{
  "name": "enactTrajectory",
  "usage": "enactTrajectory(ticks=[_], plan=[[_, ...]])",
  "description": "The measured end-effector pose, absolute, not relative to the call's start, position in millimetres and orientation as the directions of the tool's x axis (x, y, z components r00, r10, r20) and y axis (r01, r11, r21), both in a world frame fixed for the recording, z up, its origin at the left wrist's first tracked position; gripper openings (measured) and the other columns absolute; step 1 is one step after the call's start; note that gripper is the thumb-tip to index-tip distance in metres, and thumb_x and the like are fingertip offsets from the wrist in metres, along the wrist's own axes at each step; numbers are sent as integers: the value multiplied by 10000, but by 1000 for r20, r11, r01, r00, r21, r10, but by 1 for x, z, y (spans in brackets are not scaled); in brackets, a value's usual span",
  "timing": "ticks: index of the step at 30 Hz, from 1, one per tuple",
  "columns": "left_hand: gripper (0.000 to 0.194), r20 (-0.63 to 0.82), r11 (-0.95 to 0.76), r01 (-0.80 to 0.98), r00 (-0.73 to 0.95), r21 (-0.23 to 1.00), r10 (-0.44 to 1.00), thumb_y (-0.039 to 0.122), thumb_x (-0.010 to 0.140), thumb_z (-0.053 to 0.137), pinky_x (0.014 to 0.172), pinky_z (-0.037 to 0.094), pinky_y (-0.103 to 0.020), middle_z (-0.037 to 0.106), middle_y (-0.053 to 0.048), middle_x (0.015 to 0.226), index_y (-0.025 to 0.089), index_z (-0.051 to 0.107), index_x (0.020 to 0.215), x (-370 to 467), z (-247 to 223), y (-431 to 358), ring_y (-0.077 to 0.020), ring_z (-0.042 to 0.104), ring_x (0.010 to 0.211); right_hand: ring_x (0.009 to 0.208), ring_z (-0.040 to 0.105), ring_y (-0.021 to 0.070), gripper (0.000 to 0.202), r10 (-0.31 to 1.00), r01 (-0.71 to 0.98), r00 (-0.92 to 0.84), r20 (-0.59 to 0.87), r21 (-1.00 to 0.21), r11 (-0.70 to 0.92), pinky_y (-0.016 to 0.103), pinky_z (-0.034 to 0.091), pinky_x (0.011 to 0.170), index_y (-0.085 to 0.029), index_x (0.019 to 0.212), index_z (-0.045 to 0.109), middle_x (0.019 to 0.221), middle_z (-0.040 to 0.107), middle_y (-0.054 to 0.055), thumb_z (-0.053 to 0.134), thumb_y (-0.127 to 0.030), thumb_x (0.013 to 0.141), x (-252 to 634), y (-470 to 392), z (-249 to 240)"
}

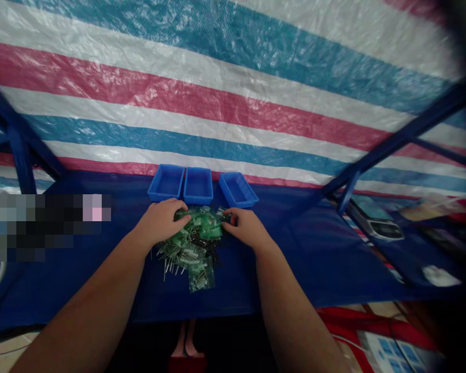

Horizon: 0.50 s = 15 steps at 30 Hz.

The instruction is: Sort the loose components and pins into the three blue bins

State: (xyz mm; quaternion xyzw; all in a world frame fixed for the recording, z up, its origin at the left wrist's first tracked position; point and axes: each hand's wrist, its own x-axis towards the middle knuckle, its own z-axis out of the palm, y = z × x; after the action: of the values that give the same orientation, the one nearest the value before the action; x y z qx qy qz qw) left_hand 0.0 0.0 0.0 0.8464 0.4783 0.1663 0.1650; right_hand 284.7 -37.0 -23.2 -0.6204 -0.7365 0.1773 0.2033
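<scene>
A loose heap of small clear and green plastic bags (202, 224) and thin metal pins (172, 259) lies on a blue tabletop (233, 290). My left hand (162, 221) rests against the heap's left side, its thumb and fingers apart and curved around the edge. On the opposite side my right hand (249, 227) touches the bags with curled fingers, thumb apart from them. Its fingertips are partly hidden. Nearest me, a clear bag (202, 277) with short pale metal pieces inside lies flat at the front of the heap.
Behind the heap stand three blue plastic bins: a left bin (166, 182), a middle bin (198, 185) and a right, angled bin (238, 189). A scale (380, 223) sits at far right. Blue metal posts (349, 191) and a striped plastic sheet (217, 109) bound the table.
</scene>
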Motion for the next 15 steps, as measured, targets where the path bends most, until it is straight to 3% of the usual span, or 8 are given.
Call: enactTrajectory(ticks=[4,7,10,15], plan=[[197,251,-483,719,413,500,875,335,902,540,777,519,-349,714,-48,926,223,702,909,0,3,2,-218,661,859,827,617,214,259,924,803,-55,378,-534,266,342,490,800,-223,1103,711,879,650,49,628,-320,877,287,-34,-22],[166,441,-468,742,257,480,860,299,897,544,900,510,-385,696,-57,939,213,686,893,-3,4,5,-234,639,936,1068,569,283,356,824,863,148,547,-479,163,438,457,984,-225,1177,703,1108,585,117,627,-242,830,295,-27,-28],[207,532,-359,826,86,434,842,320,871,603,1060,435,-475,657,-84,1129,227,705,1026,-11,-3,13,-290,585,1131,1153,519,326,413,821,891,254,512,-455,9,505,408,1038,-224,1194,705,1181,540,141,648,-207,785,303,-20,-38],[371,479,-253,862,14,439,878,382,858,640,1140,371,-525,575,-131,1307,255,685,1204,-23,-27,29,-330,504,1305,1198,513,323,286,847,885,246,472,-466,3,499,380,1063,-218,1096,728,1188,572,140,623,-202,830,303,-12,-46]])
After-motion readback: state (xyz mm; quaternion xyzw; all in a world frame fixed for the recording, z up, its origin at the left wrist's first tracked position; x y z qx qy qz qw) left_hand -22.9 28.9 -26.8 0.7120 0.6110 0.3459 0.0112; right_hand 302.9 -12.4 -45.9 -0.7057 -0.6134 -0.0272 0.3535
